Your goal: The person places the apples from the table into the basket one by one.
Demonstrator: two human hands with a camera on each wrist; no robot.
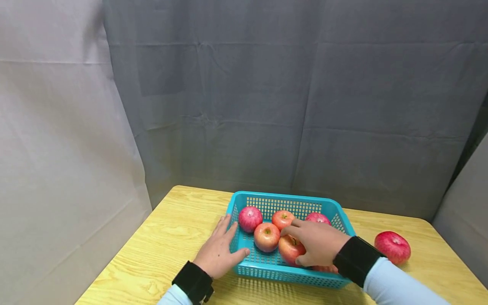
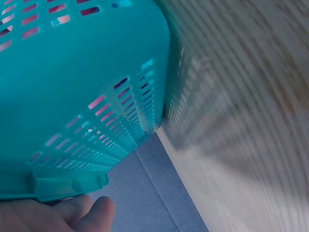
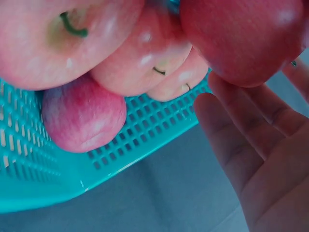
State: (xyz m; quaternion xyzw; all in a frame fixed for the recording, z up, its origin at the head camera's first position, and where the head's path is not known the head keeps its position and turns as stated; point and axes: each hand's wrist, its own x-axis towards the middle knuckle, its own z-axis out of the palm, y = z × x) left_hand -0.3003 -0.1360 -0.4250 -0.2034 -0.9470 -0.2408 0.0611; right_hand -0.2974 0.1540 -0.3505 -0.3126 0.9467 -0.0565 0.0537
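A turquoise plastic basket (image 1: 282,196) with slotted walls holds several apples. My right hand (image 1: 322,243) reaches over it, thumb and fingertips around a red-orange apple (image 1: 290,250) near the front; the right wrist view shows the fingers against this apple (image 3: 246,41) from below. Close by in the basket are a deep red apple (image 1: 250,219) at the left and two lighter ones, one (image 1: 267,237) in the middle and one (image 1: 283,218) behind it. My left hand (image 1: 220,253) rests at the basket's left rim with fingers extended; fingertips (image 2: 99,212) show under the rim in the left wrist view.
Outside the basket, a large red apple (image 1: 392,247) lies on the wooden table (image 1: 152,250) to the right, beyond my right wrist. Grey cloth (image 1: 267,106) hangs behind the table's back edge, and pale cloth (image 1: 65,169) hangs along the left side.
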